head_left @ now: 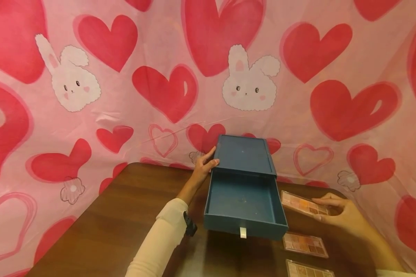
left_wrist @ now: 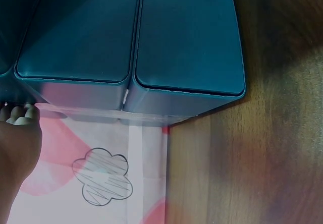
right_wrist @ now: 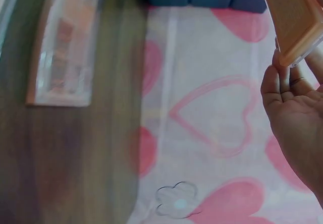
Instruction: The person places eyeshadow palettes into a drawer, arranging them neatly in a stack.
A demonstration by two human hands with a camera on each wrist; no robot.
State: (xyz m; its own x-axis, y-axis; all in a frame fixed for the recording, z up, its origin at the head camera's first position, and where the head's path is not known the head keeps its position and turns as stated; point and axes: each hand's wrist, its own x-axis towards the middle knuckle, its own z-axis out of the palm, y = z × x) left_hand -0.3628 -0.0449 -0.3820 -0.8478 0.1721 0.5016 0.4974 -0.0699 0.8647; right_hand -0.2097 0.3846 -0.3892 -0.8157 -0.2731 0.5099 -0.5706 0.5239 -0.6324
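Note:
A dark blue drawer box (head_left: 244,154) stands at the table's back, its top drawer (head_left: 242,223) pulled out with a bare interior and a white tab in front. My left hand (head_left: 204,165) rests on the box's left side near the top; in the left wrist view the hand (left_wrist: 20,143) shows at the left edge beside the box (left_wrist: 186,37). My right hand (head_left: 339,211) pinches a clear-cased makeup palette (head_left: 299,204) by its right end, just right of the drawer. In the right wrist view the hand (right_wrist: 300,108) holds the palette (right_wrist: 292,22) from its edges.
Two more palettes lie on the brown table, one (head_left: 305,244) right of the drawer and another (head_left: 308,270) nearer the front edge of view. Behind the table (head_left: 100,227) hangs a pink cloth (head_left: 159,46) with hearts and rabbits.

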